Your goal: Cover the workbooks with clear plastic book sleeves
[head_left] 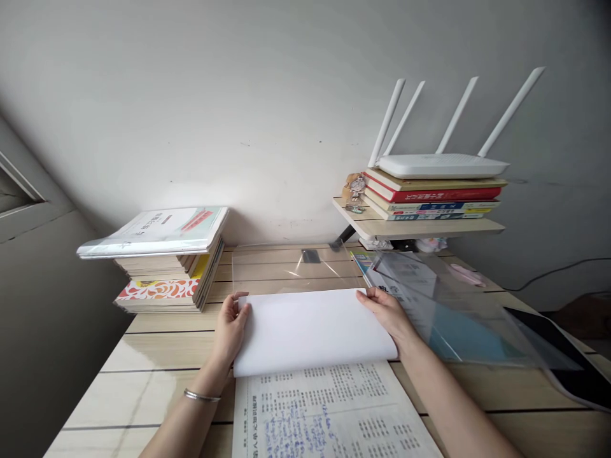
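A white sheet of paper (310, 331) is folded over on the light wooden desk (157, 362), above a printed page with blue handwriting (329, 413). My left hand (232, 326) grips the sheet's left edge, thumb on top, fingers curled. A silver bracelet is on that wrist. My right hand (387, 312) holds the sheet's upper right corner, fingers pressed on it. Just beyond the sheet lies a clear plastic sleeve (291, 267).
A pile of books (167, 254) stands at the back left. A wall shelf (420, 228) at the right carries books and a white router (442, 164). Clear folders (449, 305) and a dark tablet (568, 356) lie at the right.
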A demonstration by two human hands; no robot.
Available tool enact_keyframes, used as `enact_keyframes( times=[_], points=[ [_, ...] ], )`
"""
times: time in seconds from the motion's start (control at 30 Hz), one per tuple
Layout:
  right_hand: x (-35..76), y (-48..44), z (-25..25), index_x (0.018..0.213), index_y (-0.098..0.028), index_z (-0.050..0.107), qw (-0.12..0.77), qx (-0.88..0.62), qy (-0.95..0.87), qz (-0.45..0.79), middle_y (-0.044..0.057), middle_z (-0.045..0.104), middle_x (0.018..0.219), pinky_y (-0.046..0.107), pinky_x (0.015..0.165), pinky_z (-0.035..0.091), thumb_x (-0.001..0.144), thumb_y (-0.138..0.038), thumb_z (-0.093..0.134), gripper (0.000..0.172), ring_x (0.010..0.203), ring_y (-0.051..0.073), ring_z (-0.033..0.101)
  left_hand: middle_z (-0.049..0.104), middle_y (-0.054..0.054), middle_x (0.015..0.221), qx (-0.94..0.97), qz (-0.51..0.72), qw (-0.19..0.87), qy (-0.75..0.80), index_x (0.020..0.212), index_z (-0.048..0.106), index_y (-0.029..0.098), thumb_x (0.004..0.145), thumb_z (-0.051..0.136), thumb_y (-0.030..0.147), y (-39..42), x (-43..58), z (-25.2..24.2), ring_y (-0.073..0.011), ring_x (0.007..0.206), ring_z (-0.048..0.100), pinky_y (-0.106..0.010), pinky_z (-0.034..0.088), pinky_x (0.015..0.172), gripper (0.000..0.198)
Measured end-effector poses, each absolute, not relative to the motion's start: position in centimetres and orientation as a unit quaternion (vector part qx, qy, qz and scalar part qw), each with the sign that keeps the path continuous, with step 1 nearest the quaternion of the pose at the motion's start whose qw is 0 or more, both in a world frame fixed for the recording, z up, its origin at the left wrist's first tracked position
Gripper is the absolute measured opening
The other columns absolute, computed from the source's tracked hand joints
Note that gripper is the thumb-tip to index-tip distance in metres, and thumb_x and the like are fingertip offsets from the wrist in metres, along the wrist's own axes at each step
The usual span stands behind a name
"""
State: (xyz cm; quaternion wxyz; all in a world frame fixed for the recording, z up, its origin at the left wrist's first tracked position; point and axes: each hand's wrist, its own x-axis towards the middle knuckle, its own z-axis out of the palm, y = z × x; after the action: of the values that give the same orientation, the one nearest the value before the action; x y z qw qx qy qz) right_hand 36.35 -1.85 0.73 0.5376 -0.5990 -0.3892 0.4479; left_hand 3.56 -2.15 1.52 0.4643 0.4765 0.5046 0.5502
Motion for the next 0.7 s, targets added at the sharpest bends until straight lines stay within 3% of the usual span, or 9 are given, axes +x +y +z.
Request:
enact_keyframes(
  times=[0.23, 0.53, 0.7],
  points=[
    [36.4, -1.9, 0.5, 0.066, -0.023, 0.046, 0.528, -0.6, -0.403, 0.445, -0.001, 0.062, 0.059, 0.031, 0.053, 0.048, 0.052, -0.055, 0.072, 0.044, 0.057, 0.02, 0.061, 0.051, 0.003, 0.064, 0.484, 0.561, 0.43, 0.516, 0.093, 0.056, 0.018, 0.07, 0.062, 0.051, -2.1, 3.6, 1.4, -0.0095, 0.056, 0.044, -0.019, 0.034, 0.049, 0.04],
    [36.6, -1.6, -0.4, 0.073, -0.023, 0.046, 0.554, -0.567, -0.357, 0.494, -0.001, 0.065, 0.068, 0.031, 0.055, 0.05, 0.045, -0.039, 0.079, 0.046, 0.057, 0.019, 0.062, 0.058, -0.001, 0.073, 0.513, 0.574, 0.356, 0.53, 0.079, 0.06, 0.021, 0.076, 0.055, 0.052, -2.5, 3.8, 2.4, -0.0153, 0.073, 0.051, -0.024, 0.041, 0.072, 0.031],
    [36.4, -1.7, 0.4, 0.086, -0.022, 0.055, 0.536, -0.581, -0.386, 0.475, 0.001, 0.067, 0.07, 0.033, 0.055, 0.051, 0.046, -0.041, 0.079, 0.05, 0.061, 0.022, 0.064, 0.06, -0.002, 0.076, 0.52, 0.576, 0.36, 0.518, 0.08, 0.061, 0.022, 0.076, 0.055, 0.053, -2.5, 3.8, 2.5, -0.0168, 0.077, 0.053, -0.025, 0.042, 0.076, 0.031]
  ],
)
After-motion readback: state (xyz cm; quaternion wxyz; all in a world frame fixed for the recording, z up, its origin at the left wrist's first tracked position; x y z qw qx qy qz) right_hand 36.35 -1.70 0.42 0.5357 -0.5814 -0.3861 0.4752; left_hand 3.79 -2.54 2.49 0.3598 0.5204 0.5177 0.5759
